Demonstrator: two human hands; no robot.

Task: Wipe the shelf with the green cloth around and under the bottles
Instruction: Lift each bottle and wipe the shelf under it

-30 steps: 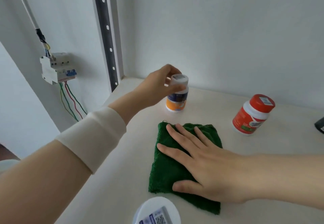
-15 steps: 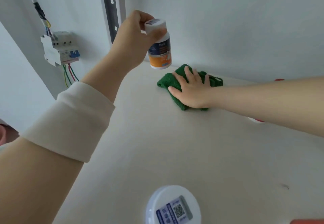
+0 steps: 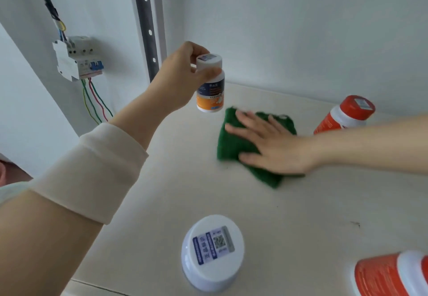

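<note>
The left hand pinched a small bottle by its white cap, holding it upright in the air above the shelf; its navy-and-orange label was too blurred to read. The right hand lay flat with fingers spread, pressing the knitted green cloth onto the smooth cream shelf, right of the lifted bottle. A red-capped bottle stood tilted at far right. Near the front edge stood a white bottle with a QR sticker on its round cap, beside an orange one.
</note>
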